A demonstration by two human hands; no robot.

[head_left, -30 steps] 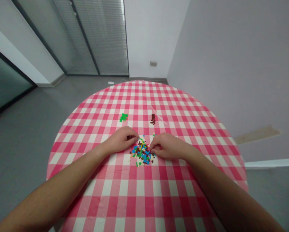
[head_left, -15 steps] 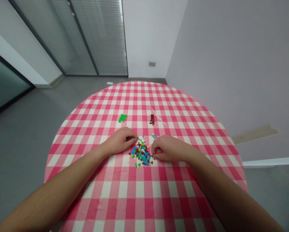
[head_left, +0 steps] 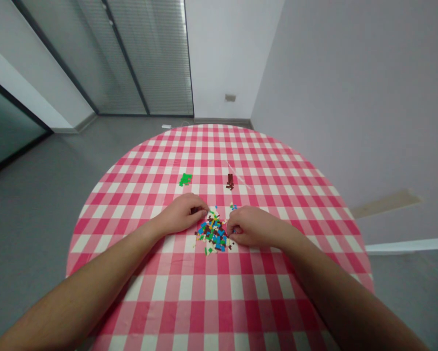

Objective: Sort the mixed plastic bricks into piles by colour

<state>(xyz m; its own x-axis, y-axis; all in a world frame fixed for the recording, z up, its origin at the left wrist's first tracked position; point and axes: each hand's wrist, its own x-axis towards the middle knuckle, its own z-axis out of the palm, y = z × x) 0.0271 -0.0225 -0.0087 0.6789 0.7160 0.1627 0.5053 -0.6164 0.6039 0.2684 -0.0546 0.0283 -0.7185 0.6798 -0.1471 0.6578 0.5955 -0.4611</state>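
A heap of tiny mixed-colour pieces, blue, green, yellow, brown and white, lies mid-table on the pink-and-white checked cloth. My left hand rests curled at the heap's left edge, with a few dark pieces showing between its fingertips. My right hand is curled at the heap's right edge, its fingertips pinched together among the pieces. What that pinch holds is too small to see. Farther back lie a small cluster of green pieces and a small cluster of brown pieces.
The table is round; its far rim nears a grey wall and a floor-level socket plate. Glass partitions with blinds stand at the back left. Grey floor surrounds the table.
My right hand has drawn slightly left into the heap's edge and its fingers have tightened. My left hand has stayed put.
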